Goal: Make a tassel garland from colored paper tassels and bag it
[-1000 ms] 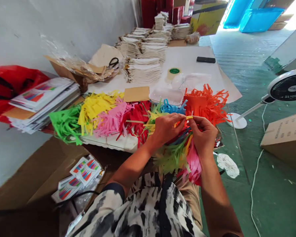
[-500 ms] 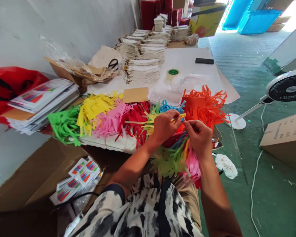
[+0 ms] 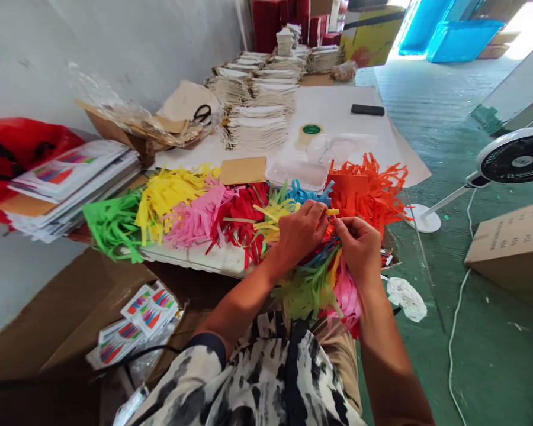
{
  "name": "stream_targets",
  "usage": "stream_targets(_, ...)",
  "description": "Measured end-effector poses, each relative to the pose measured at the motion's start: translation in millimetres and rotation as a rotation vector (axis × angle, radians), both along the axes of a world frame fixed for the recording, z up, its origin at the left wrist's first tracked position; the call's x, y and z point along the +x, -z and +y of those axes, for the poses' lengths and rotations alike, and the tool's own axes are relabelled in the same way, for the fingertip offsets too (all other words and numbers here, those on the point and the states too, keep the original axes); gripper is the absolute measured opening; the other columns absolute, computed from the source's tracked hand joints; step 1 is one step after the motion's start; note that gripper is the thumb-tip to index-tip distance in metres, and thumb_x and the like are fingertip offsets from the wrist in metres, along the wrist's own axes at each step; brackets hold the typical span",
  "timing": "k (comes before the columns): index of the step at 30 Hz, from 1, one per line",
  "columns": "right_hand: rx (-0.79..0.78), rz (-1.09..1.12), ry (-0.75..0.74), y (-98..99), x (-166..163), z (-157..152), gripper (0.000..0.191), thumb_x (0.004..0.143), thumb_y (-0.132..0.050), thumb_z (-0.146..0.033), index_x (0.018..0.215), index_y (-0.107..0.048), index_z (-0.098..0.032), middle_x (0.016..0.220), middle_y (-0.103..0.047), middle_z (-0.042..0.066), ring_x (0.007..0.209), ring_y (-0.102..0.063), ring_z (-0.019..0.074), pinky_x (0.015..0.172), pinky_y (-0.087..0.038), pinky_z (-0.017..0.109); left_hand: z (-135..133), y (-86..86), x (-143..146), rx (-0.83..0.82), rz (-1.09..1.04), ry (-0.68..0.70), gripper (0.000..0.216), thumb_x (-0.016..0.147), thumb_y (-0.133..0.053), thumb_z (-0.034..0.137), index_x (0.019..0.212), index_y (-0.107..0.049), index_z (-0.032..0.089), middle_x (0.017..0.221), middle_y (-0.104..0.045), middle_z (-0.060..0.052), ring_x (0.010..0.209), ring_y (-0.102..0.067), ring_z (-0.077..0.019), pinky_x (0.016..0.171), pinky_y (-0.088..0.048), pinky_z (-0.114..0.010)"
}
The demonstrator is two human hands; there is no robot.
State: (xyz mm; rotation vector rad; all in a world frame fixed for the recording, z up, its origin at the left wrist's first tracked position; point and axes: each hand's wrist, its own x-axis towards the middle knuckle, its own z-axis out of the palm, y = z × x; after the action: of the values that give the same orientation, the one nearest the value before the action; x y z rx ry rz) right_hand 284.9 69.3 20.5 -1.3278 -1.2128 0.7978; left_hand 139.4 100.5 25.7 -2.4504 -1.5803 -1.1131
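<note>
My left hand [image 3: 302, 228] is closed around a yellow tissue-paper tassel [image 3: 272, 218]. The tassel's fringe spreads out to the left, and its narrow yellow end pokes past my fingertips. Close beside it, my right hand [image 3: 359, 242] pinches with thumb and forefinger; what lies between those fingertips is too small to make out. Below both hands hangs a bunch of tassels, with light green strips [image 3: 308, 290], pink strips [image 3: 347, 293] and some blue and orange. Bundles of fringed paper lie along the table edge: green [image 3: 113, 228], yellow [image 3: 171, 195], pink [image 3: 199, 219], red [image 3: 244, 216] and orange-red [image 3: 368, 189].
Behind the fringes lie a brown card [image 3: 243, 170], a clear plastic tray [image 3: 296, 174], a tape roll [image 3: 311, 135] and a black phone-like object [image 3: 368, 110]. Stacked white bundles [image 3: 257, 127] and scissors [image 3: 202, 113] are farther back. A fan [image 3: 515, 157] and a carton [image 3: 510, 254] stand right.
My left hand has shifted slightly, and the yellow end sticks out a little farther to the right past its fingers. My right hand keeps its pinch in nearly the same place.
</note>
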Motion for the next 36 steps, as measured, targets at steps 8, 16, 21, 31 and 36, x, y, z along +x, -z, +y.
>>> stream_targets(8,0.020,-0.010,0.030,3.0,3.5,1.2,0.042,0.086,-0.075,-0.060,0.084,-0.076,-0.018,0.077,-0.076,0.005,0.067,-0.066,0.0170,0.063,-0.050,0.029,-5.4,-4.0,-6.2,-0.115,-0.182,0.250,0.015,0.097,-0.063,0.032,0.108,-0.068,0.022,0.099,-0.078,-0.003,0.073,-0.067,-0.0135,0.063,-0.040,-0.028)
stream_targets(16,0.012,0.026,0.005,-1.8,2.0,-3.8,0.042,0.085,-0.077,-0.060,0.083,-0.074,-0.018,0.073,-0.074,0.004,0.063,-0.065,0.0163,0.061,-0.051,0.028,5.6,-9.5,-1.2,-0.427,-0.668,0.270,0.042,0.093,-0.072,0.051,0.122,-0.070,0.021,0.084,-0.077,0.000,0.054,-0.049,-0.0084,0.056,-0.038,-0.024)
stream_targets(21,0.018,0.001,-0.013,-0.4,3.2,-5.0,0.033,0.087,-0.077,-0.052,0.084,-0.074,-0.019,0.074,-0.073,0.003,0.064,-0.065,0.0160,0.062,-0.050,0.027,7.9,-7.0,0.2,-0.368,-0.564,0.304,0.029,0.097,-0.067,0.047,0.094,-0.075,0.020,0.081,-0.076,-0.001,0.057,-0.051,-0.0091,0.057,-0.038,-0.025)
stream_targets(31,0.116,-0.077,0.068,-4.1,7.4,-5.0,0.026,0.090,-0.071,-0.047,0.097,-0.075,-0.021,0.097,-0.077,0.005,0.088,-0.071,0.0205,0.071,-0.057,0.030,-2.1,-12.0,7.0,-0.123,-0.120,0.151,0.035,0.112,-0.037,0.042,0.116,-0.065,0.021,0.073,-0.073,-0.003,0.060,-0.065,-0.0168,0.055,-0.028,-0.030)
stream_targets(36,0.140,-0.066,0.037,0.5,6.8,-4.1,0.031,0.085,-0.080,-0.048,0.103,-0.078,-0.023,0.100,-0.078,0.004,0.082,-0.073,0.0187,0.066,-0.059,0.028,-6.3,-12.1,9.5,-0.127,-0.134,0.189,0.034,0.111,-0.040,0.044,0.115,-0.068,0.025,0.073,-0.073,-0.005,0.058,-0.062,-0.0190,0.054,-0.026,-0.032)
